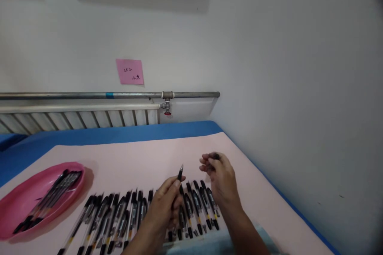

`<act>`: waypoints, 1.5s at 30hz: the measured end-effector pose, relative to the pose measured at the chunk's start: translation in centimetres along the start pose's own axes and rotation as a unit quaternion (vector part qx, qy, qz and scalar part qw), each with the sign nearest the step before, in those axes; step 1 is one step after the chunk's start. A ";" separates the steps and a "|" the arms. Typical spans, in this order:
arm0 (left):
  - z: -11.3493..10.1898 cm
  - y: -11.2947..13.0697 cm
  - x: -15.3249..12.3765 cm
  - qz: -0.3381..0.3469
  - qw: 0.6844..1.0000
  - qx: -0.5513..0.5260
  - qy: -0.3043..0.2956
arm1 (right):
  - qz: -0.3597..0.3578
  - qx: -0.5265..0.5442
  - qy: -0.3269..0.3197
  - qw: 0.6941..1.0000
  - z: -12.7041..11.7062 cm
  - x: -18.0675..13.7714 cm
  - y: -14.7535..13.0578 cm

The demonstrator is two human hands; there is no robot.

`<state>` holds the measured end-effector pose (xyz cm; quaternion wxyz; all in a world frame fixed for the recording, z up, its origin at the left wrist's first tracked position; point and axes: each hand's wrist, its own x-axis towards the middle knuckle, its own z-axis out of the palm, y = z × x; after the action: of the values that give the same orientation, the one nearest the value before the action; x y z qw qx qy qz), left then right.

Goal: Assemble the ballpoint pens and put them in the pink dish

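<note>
- Left hand [168, 199] is clamped on a pen [180, 174], tip upward.
- Right hand [223, 177] pinches a dark piece [216, 156], blurred.
- Step seems pen handling; next move calls for steadiness.

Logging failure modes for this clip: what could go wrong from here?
The pen in the left hand has its tip bare, so it could mark the sheet.
The dark piece in the right hand, too blurred to identify, might slip and drop.
The left forearm passes over the row of pens and may knock some askew.
</note>
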<state>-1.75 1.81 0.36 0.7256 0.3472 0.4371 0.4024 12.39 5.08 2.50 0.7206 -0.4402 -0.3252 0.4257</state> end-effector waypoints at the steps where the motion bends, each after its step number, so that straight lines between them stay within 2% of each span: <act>1: -0.1 0.2 0.0 0.016 1.000 -0.006 0.008 | 0.010 -0.006 -0.030 0.999 0.1 -0.2 0.0; 4: -0.1 0.5 -0.3 0.057 0.998 0.007 0.037 | 0.056 -0.070 -0.132 0.987 1.0 -1.5 0.3; 7: -0.1 0.2 -0.3 0.079 0.995 0.039 0.048 | 0.069 -0.117 -0.183 0.974 1.9 -2.6 0.7; 16: -0.4 -0.2 -0.4 0.185 0.965 0.165 0.087 | 0.025 -0.174 -0.177 0.968 2.1 -3.1 0.5; 21: 0.4 0.3 -0.9 0.116 0.983 0.119 0.084 | 0.022 -0.155 -0.169 0.973 2.2 -3.2 0.6; 27: 0.7 0.6 -1.1 0.031 0.998 0.037 0.045 | 0.112 -0.076 -0.198 0.971 2.2 -3.1 0.3; 29: 0.6 0.6 -1.0 0.030 0.998 0.034 0.035 | 0.111 -0.081 -0.196 0.971 2.3 -3.0 0.1; 34: 0.5 0.5 -0.9 0.064 0.996 0.052 0.027 | 0.049 -0.137 -0.161 0.976 2.3 -3.1 -0.1; 40: 0.6 0.6 -1.1 0.060 0.997 0.047 0.021 | 0.097 -0.108 -0.199 0.969 2.3 -3.2 -0.2; 45: 0.8 0.5 -1.2 0.078 0.995 0.052 0.037 | 0.021 -0.166 -0.162 0.972 2.3 -3.3 -0.3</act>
<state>-1.51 0.86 1.51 0.6563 0.4019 0.4557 0.4473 9.10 2.89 3.37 0.5658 -0.4855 -0.4944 0.4469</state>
